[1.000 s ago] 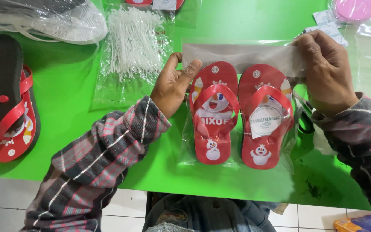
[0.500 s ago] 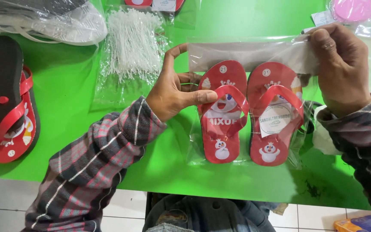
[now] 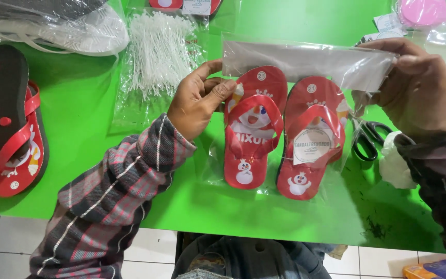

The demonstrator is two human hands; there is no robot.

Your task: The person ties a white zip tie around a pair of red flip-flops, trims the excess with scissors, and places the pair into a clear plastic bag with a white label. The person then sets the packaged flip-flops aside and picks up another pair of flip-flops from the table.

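Head view, left to right. Far left on the green table (image 3: 94,134): a larger red-and-black sandal pair (image 3: 6,124), stacked, one black sole up, lying well apart from both hands. Above it, white soles in plastic wrap (image 3: 63,26). Next, a clear packet of white plastic ties (image 3: 156,57), flat on the table, just beside the left hand.

Left hand (image 3: 197,98): plaid sleeve, fingers curled, thumb and fingertips pinching the left edge of the clear bag (image 3: 305,64) at the left sandal's toe end.

Centre: pair of small red sandals (image 3: 280,134) inside the bag, side by side, straps up, cartoon snowman print, round paper label on the right one. The bag's top flap is stretched flat above the toes.

Right hand (image 3: 419,88): closed on the flap's right end, thumb on top.

Black scissors (image 3: 367,139) lie on the table just under the right hand, next to a white crumpled wad (image 3: 396,165). Pink items in plastic (image 3: 429,13) at top right corner.
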